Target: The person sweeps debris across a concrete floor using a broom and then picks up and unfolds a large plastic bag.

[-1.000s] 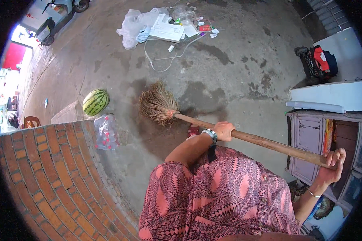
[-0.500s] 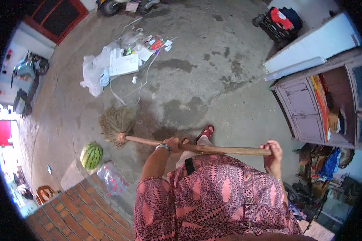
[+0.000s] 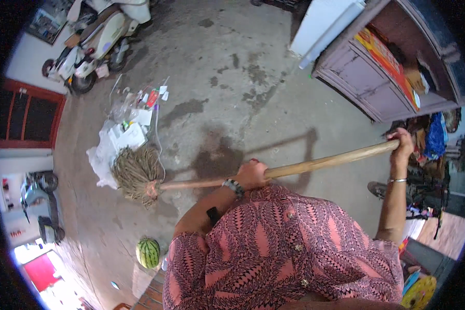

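A string mop (image 3: 315, 164) with a long wooden handle stretches across the view in front of my body. Around the middle of its handle my left hand (image 3: 251, 174) is closed, a beaded bracelet at the wrist. My right hand (image 3: 402, 144) grips the handle's far right end, higher up. At the left, the frayed, grey-brown mop head (image 3: 137, 173) lies against a heap of litter. That heap holds a white plastic bag (image 3: 102, 163), white boxes or sheets (image 3: 132, 135), a small red packet (image 3: 153, 97) and a pale cord.
A striped watermelon (image 3: 148, 252) sits on the floor at lower left. A white scooter (image 3: 101, 44) stands at upper left, another scooter (image 3: 39, 199) at far left. An old wooden cabinet (image 3: 364, 82) and clutter line the right side. Dark stains mark the concrete floor (image 3: 232, 93).
My view has turned to the right. Both hands still hold the mop; its head has come up against the litter, and my right hand has risen with the handle's end.
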Tool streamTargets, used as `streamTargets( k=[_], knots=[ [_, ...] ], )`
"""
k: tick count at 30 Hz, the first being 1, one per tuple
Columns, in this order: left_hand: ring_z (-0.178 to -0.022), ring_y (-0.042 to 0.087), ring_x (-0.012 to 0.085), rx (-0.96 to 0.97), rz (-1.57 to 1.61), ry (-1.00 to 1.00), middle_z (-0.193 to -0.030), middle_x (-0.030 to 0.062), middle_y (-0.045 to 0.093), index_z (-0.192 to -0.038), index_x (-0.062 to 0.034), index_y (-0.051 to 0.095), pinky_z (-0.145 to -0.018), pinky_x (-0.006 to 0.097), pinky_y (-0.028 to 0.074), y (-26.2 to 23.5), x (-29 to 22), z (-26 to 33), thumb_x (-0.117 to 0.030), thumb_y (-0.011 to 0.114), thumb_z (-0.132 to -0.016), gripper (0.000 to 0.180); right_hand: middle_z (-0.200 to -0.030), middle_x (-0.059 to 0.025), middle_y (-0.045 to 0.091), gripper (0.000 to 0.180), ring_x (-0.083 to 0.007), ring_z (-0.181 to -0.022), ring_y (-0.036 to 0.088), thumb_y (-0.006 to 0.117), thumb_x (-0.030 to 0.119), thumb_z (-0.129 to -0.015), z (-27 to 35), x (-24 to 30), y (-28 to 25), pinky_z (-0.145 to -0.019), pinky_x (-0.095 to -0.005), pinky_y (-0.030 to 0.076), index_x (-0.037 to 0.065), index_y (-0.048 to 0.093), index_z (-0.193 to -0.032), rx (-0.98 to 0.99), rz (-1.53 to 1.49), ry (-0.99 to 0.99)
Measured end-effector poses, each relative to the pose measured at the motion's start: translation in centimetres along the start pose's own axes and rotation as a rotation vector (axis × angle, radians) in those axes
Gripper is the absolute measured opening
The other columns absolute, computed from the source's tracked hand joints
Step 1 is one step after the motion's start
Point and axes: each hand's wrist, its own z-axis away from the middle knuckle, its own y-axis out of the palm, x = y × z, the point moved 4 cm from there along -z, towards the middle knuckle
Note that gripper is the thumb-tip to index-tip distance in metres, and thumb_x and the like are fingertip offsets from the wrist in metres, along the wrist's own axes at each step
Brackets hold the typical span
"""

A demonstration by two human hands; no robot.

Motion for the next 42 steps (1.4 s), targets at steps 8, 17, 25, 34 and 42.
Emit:
streamTargets(
  k=[8, 17, 25, 34, 42],
  knots=[
    [-0.081, 0.064, 0.0341, 0.067, 0.091, 0.352, -0.080, 0.0158, 0.066, -0.089, -0.0089, 0.067, -0.075, 0.044, 0.049, -8.4, -16.3, -11.0, -0.029, 0.068, -0.073, 0.026, -0.098, -0.0105, 0.057, 0.033, -0.0196, -0.090, 0.054, 0.051, 0.025, -0.092, -5.1, 21.6, -20.7, -0.087, -0.0347, 0.045, -0.002, 0.052, -0.110, -0.028, -0.103, -0.215],
    [-0.086, 0.061, 0.0379, 0.130, 0.178, 0.442, -0.082, 0.0180, 0.064, -0.085, -0.0072, 0.063, -0.075, 0.044, 0.048, -5.4, -10.2, -17.0, -0.018, 0.068, -0.068, 0.021, -0.069, -0.0093, 0.041, 0.026, -0.0191, -0.061, 0.039, 0.039, 0.015, -0.084, 11.7, 29.6, 4.4, -0.068, -0.0396, 0.038, -0.008, 0.051, -0.082, 0.038, 0.167, -0.678],
    [-0.077, 0.062, 0.0366, -0.100, 0.229, 0.182, -0.077, 0.0177, 0.063, -0.082, -0.0036, 0.061, -0.070, 0.043, 0.049, -10.8, 4.4, -6.4, -0.023, 0.073, -0.066, 0.028, -0.076, -0.0102, 0.048, 0.030, -0.0221, -0.067, 0.049, 0.043, 0.012, -0.091, 9.1, 26.0, 17.0, -0.073, -0.0449, 0.046, -0.001, 0.051, -0.117, 0.074, 0.041, -0.600],
    [-0.070, 0.063, 0.0296, -0.131, 0.299, -0.258, -0.075, 0.0164, 0.065, -0.085, -0.0039, 0.066, -0.066, 0.043, 0.049, -9.8, 31.4, 13.4, -0.022, 0.069, -0.071, 0.023, -0.072, -0.0120, 0.065, 0.018, -0.0207, -0.063, 0.064, 0.053, 0.016, -0.091, 15.3, 13.2, 44.5, -0.062, -0.0328, 0.053, 0.001, 0.058, -0.099, 0.398, 0.129, -0.093],
    [-0.080, 0.064, 0.0359, 0.020, 0.170, -0.693, -0.084, 0.0170, 0.066, -0.086, -0.0095, 0.068, -0.071, 0.045, 0.051, -9.1, 38.5, 27.0, -0.024, 0.066, -0.070, 0.022, -0.077, -0.0078, 0.066, 0.017, -0.0140, -0.071, 0.063, 0.056, 0.015, -0.090, 19.9, 9.5, 55.5, -0.064, -0.0267, 0.050, 0.000, 0.063, -0.091, 0.697, 0.006, 0.163]
  ],
)
